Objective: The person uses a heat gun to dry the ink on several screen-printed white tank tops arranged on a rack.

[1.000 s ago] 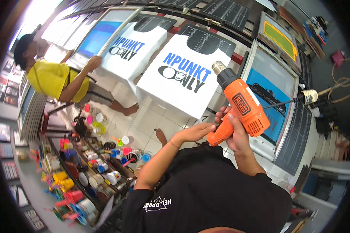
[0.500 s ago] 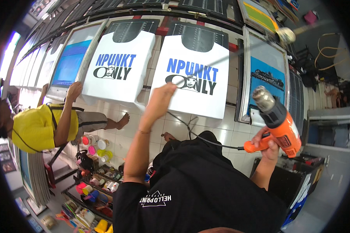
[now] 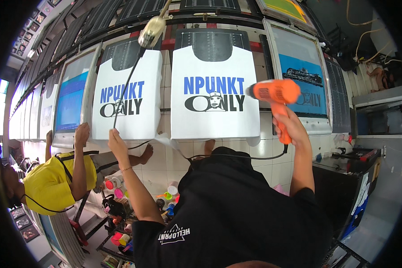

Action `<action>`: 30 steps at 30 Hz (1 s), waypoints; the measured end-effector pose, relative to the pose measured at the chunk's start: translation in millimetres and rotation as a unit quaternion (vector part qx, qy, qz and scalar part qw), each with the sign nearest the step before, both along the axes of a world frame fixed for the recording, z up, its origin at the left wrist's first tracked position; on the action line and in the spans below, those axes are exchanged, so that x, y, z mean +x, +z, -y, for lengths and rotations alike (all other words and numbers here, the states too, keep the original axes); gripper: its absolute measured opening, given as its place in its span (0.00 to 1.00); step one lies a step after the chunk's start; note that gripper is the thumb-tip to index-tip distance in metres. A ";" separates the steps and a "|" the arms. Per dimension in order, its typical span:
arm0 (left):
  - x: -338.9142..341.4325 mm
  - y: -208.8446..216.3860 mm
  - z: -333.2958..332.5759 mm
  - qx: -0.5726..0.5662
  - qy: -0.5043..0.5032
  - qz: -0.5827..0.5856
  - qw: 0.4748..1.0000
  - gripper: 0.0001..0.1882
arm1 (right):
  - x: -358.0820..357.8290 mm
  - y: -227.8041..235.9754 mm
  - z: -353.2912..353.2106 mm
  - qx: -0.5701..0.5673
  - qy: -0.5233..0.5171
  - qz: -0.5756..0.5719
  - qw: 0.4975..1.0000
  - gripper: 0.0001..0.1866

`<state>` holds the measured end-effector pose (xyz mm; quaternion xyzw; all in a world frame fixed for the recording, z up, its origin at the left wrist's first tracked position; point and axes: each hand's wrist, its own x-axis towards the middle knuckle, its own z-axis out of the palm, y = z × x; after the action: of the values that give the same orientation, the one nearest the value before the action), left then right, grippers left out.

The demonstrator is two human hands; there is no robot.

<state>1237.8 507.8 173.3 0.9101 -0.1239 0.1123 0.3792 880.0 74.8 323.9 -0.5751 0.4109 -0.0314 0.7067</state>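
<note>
My right hand (image 3: 291,127) grips the handle of an orange heat gun (image 3: 277,91), held level with its nozzle toward the left, by the right edge of the nearer white T-shirt (image 3: 212,125). That shirt lies on a black platen and bears a blue and black print with a small face. My left hand (image 3: 118,145) is closed around a black cord (image 3: 130,82), in front of a second white T-shirt (image 3: 125,125) with the same print. Upward, the cord runs to a hanging off-white socket (image 3: 152,32); another stretch crosses my front to the heat gun.
A screen frame with blue mesh (image 3: 301,80) stands right of the shirts, another (image 3: 73,96) to the left. A co-worker in a yellow shirt (image 3: 60,178) holds the left frame's edge. Paint pots (image 3: 169,194) stand on the floor; a black cabinet (image 3: 339,187) is at right.
The heat gun has swung from upright-tilted to level, with its nozzle now leftward. My left hand has moved left and down with the cord, and the hanging socket has shifted far to the left.
</note>
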 end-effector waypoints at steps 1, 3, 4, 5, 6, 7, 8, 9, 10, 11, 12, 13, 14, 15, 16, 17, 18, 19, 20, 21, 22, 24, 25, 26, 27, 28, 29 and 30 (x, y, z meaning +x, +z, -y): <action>-0.6 -21.5 -6.7 0.005 0.013 0.014 1.000 0.19 | 19.1 1.9 5.7 0.002 0.012 0.006 1.000 0.22; 3.8 -43.5 -0.4 0.004 0.034 0.017 0.999 0.19 | 60.1 -3.9 12.5 -0.023 0.021 0.028 0.999 0.22; -1.5 -53.1 6.3 0.000 0.043 0.001 0.999 0.19 | 74.9 -12.9 18.0 -0.048 0.022 0.039 0.998 0.23; -6.0 -63.6 10.9 -0.002 0.055 -0.014 0.998 0.19 | 85.9 -15.5 26.8 -0.057 0.039 0.022 0.997 0.24; -4.0 -72.9 14.5 0.021 0.066 -0.013 0.998 0.19 | 99.7 -13.3 36.0 -0.067 0.058 0.008 0.996 0.24; -3.8 -82.5 17.8 0.027 0.087 -0.012 0.996 0.19 | 109.0 -11.0 44.0 -0.077 0.077 -0.006 0.994 0.25; -7.2 -88.7 27.2 0.032 0.107 -0.013 0.994 0.19 | 114.0 -9.7 51.9 -0.069 0.075 -0.016 0.995 0.25; -9.7 -93.8 35.2 0.038 0.128 -0.014 0.991 0.19 | 118.3 -8.3 59.2 -0.061 0.073 -0.026 0.995 0.26; -9.7 -97.7 42.2 0.039 0.146 -0.009 0.988 0.18 | 121.4 -8.5 65.3 -0.053 0.071 -0.036 0.995 0.26; -8.3 -98.2 50.2 0.041 0.164 -0.004 0.986 0.18 | 122.0 -9.4 69.4 -0.059 0.076 -0.040 0.995 0.25; -7.6 -98.6 58.1 0.043 0.181 0.001 0.982 0.18 | 121.3 -10.8 72.2 -0.065 0.081 -0.043 0.994 0.24; -10.3 -98.7 64.1 0.057 0.190 -0.006 0.980 0.18 | 120.3 -12.4 74.5 -0.071 0.086 -0.047 0.993 0.23; -12.4 -99.6 67.3 0.069 0.198 -0.010 0.978 0.18 | 120.1 -13.9 77.4 -0.078 0.082 -0.049 0.992 0.22; -13.9 -99.7 69.3 0.081 0.206 -0.013 0.975 0.18 | 119.1 -16.8 79.7 -0.086 0.077 -0.052 0.992 0.20; -14.3 -98.8 69.7 0.082 0.205 -0.012 0.975 0.18 | 117.6 -20.1 81.8 -0.093 0.071 -0.054 0.992 0.19; -14.3 -100.4 68.0 0.087 0.192 0.000 0.978 0.18 | 116.2 -25.3 81.1 -0.088 0.059 -0.048 0.993 0.18; -13.4 -102.1 67.0 0.091 0.178 0.012 0.980 0.18 | 115.8 -31.2 78.8 -0.082 0.047 -0.042 0.995 0.18; -12.7 -104.8 68.0 0.096 0.165 0.023 0.981 0.18 | 114.7 -33.8 78.4 -0.077 0.035 -0.036 0.996 0.18; -11.6 -106.4 69.3 0.094 0.153 0.030 0.983 0.18 | 113.3 -33.0 80.8 -0.048 0.026 -0.019 0.998 0.17; -10.8 -108.2 70.9 0.093 0.147 0.037 0.984 0.18 | 113.8 -34.2 80.1 -0.055 0.024 -0.025 0.998 0.17; -10.7 -110.4 72.8 0.092 0.141 0.044 0.985 0.17 | 115.1 -35.7 77.5 -0.061 0.023 -0.031 0.997 0.17; -12.5 -109.8 80.1 0.101 0.131 0.049 0.985 0.17 | 115.5 -45.6 69.0 -0.063 0.007 -0.014 0.998 0.15; -11.2 -110.1 84.8 0.110 0.129 0.049 0.984 0.17 | 115.9 -46.6 71.7 -0.049 0.007 -0.018 0.999 0.15; -11.8 -110.7 87.6 0.119 0.130 0.046 0.983 0.17 | 116.5 -46.9 74.6 -0.036 0.010 -0.024 0.999 0.15; -11.5 -110.8 89.2 0.124 0.134 0.040 0.982 0.17 | 117.1 -47.3 75.8 -0.022 0.013 -0.030 0.999 0.15; -10.9 -110.8 90.4 0.129 0.139 0.034 0.981 0.17 | 118.2 -48.7 73.4 -0.025 0.008 -0.024 0.999 0.15; -10.4 -109.7 90.7 0.135 0.143 0.029 0.980 0.16 | 119.5 -50.3 71.3 -0.041 0.011 -0.028 0.999 0.15; -10.4 -109.3 91.7 0.143 0.145 0.023 0.979 0.17 | 121.0 -52.0 69.4 -0.056 0.014 -0.032 0.998 0.14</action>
<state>1227.4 416.2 64.0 0.9603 -0.0142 0.1677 0.2225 1001.0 5.4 271.9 -0.6203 0.4231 -0.0263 0.6600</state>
